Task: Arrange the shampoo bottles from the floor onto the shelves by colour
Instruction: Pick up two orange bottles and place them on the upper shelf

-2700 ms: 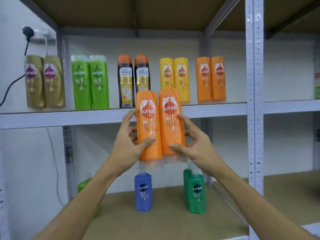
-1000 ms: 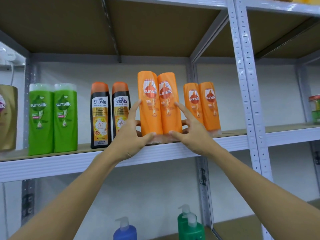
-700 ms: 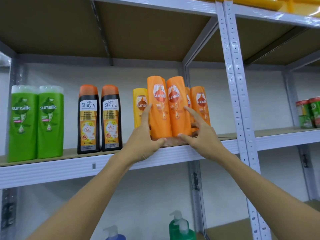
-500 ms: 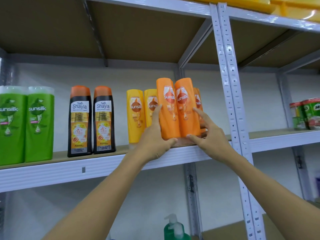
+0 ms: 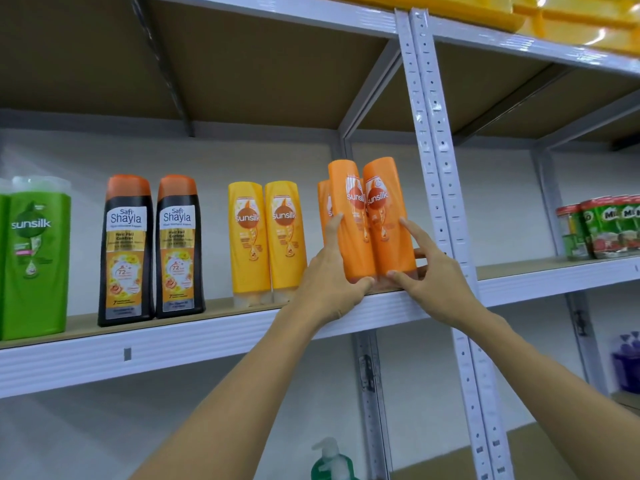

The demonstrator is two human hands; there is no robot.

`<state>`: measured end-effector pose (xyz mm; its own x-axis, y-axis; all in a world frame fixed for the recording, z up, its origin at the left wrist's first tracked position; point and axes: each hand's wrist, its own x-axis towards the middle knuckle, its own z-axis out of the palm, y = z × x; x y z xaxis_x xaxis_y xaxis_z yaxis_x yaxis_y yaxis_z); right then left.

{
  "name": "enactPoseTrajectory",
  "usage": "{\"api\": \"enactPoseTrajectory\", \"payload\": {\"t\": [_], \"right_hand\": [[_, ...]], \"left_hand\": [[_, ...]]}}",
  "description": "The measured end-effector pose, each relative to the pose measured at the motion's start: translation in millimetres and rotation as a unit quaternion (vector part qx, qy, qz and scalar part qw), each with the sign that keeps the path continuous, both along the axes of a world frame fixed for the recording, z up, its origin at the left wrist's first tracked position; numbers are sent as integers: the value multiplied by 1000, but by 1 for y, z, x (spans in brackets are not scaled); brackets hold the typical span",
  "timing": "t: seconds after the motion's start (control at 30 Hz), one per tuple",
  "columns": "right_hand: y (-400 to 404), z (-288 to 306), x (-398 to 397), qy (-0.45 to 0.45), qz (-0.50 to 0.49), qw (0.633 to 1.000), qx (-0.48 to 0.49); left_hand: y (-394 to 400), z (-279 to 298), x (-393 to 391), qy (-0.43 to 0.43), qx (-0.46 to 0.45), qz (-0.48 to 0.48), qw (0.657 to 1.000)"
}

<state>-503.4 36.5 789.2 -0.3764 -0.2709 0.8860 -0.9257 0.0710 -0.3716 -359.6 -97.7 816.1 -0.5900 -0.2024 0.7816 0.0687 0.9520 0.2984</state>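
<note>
Orange Sunsilk bottles (image 5: 372, 220), two side by side with caps down, stand at the front edge of the shelf (image 5: 207, 337), pressed together between the hands. The left hand (image 5: 329, 282) grips the left bottle, thumb under its base; the right hand (image 5: 433, 275) clasps the right one, index finger stretched up its side. Just behind the left hand, another orange bottle (image 5: 322, 202) is mostly hidden. Left of the hands stand two yellow Sunsilk bottles (image 5: 266, 237), two black Safi Shayla bottles (image 5: 150, 247) and a green Sunsilk bottle (image 5: 34, 261), cut off by the frame. Below the forearms, a green pump bottle (image 5: 332, 462) shows only its top.
</note>
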Motion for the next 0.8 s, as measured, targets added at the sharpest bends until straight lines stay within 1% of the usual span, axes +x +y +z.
{"api": "enactPoseTrajectory", "payload": {"t": [0.27,0.8], "right_hand": [[2,1,1,-10,-3,1000,27],[-1,2,-3,-33,-11,999,34]], "left_hand": [[-2,-2,-3,-7,8,-4,1000],[-3,-2,-8,-17,5,12,1000]]}}
